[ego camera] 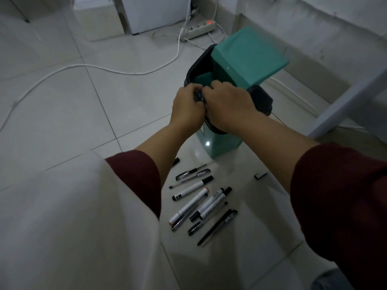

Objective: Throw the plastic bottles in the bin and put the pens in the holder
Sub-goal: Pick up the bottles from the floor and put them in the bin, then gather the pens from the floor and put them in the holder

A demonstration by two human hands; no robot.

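A small dark object, too hidden to name, sits pinched between the curled fingers of the left hand and the right hand, both pressed together directly over the mouth of the green bin. Its lid stands open just beyond them; the contents cannot be seen. The pens lie on the floor below the wrists, long axes running diagonally, nearer the left hand. No holder shows.
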